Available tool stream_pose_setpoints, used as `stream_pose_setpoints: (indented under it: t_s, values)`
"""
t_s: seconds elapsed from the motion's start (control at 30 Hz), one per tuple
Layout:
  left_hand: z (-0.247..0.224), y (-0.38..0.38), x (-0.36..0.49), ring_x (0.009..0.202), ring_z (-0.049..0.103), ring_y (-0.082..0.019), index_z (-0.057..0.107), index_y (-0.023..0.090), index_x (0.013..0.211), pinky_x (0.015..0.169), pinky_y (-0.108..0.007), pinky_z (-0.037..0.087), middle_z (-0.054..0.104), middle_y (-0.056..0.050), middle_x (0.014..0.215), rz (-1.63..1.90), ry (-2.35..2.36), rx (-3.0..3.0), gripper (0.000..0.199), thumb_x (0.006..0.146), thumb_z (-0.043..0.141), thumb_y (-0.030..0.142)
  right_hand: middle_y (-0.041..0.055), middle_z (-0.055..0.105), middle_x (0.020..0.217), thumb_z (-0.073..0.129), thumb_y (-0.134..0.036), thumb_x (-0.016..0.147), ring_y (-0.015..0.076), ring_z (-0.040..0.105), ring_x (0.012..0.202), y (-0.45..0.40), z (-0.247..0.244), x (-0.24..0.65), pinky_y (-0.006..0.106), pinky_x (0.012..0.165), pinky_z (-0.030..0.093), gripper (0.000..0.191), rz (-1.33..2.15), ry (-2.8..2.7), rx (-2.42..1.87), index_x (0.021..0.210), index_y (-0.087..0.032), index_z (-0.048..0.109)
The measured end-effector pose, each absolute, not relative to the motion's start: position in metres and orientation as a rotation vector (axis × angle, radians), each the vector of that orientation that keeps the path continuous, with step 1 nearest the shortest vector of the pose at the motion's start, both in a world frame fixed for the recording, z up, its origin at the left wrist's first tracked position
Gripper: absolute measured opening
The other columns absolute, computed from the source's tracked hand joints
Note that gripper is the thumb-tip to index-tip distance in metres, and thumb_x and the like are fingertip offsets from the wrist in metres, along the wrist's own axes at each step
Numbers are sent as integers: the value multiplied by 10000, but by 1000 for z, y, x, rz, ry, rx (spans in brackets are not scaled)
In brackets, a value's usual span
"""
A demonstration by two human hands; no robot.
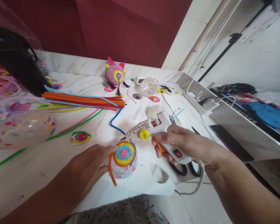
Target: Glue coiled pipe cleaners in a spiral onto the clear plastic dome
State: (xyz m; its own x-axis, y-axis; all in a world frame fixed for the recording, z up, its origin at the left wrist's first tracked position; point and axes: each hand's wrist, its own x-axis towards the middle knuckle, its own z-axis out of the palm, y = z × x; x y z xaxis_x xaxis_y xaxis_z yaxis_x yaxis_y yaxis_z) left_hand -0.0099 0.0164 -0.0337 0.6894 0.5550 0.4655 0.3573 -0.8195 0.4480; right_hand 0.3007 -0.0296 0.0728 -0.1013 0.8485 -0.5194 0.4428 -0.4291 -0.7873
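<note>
My left hand [84, 166] grips the left side of a clear speckled ball [126, 170], fingers at the edge of its coiled chenille-stem disc [123, 153]. Pink, blue, yellow and orange rings make up the disc, and a loose orange stem end [112, 172] hangs down beside my fingers. Wrapped round the handle of a white hot glue gun [162, 123], my right hand [184, 141] has its fingers by the orange trigger [158, 144]. The gun's nozzle points left, just above the disc; whether it touches is unclear. A yellow coil [144, 134] shows against the gun's side.
Behind my left hand lies a bundle of orange chenille stems [84, 99]. A pink one-eyed ball figure [116, 74] stands at the back, near another clear ball [149, 86]. Black-handled scissors [178, 169] lie under my right hand. The gun's cord [202, 180] trails below my wrist.
</note>
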Motion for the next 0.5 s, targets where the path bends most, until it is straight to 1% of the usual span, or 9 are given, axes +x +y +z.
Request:
stream_pose_setpoints:
  t_s: [0.13, 0.2, 0.27, 0.37, 0.5]
  values:
    - [-36, 15, -11, 1044, 814, -224, 592, 369, 1429, 897, -300, 690, 812, -15, 1211, 888, 701, 2510, 368, 1093, 495, 255, -17, 588, 571, 740, -642, 880, 99, 468, 523, -29, 78, 301, 249, 502, 355, 499, 1513, -1401, -1848, 685, -186, 793]
    - [-36, 15, -11, 1031, 817, -220, 582, 374, 1442, 882, -295, 694, 812, -17, 1220, 883, 693, 2488, 386, 1095, 475, 241, -16, 604, 585, 745, -640, 888, 102, 476, 521, -32, 79, 302, 246, 505, 369, 484, 1527, -1384, -1830, 742, -185, 821]
    - [-37, 15, -12, 1039, 817, -231, 575, 369, 1454, 886, -308, 699, 814, -25, 1227, 858, 696, 2492, 389, 1091, 496, 254, -12, 615, 583, 750, -638, 895, 103, 475, 505, -38, 78, 303, 248, 487, 362, 483, 1577, -1378, -1748, 773, -178, 832]
    - [-38, 17, -13, 1103, 801, -248, 569, 375, 1462, 969, -343, 682, 807, -11, 1256, 816, 717, 2516, 404, 1069, 562, 280, 7, 633, 587, 769, -650, 886, 107, 494, 498, -49, 75, 302, 252, 462, 345, 519, 1614, -1342, -1581, 708, -164, 805]
    - [-44, 20, -16, 1107, 799, -212, 545, 396, 1465, 991, -288, 653, 792, 29, 1301, 812, 716, 2574, 405, 1077, 546, 278, 55, 697, 692, 752, -649, 915, 140, 571, 577, -74, 71, 306, 265, 530, 439, 536, 1564, -1282, -1371, 694, -162, 792]
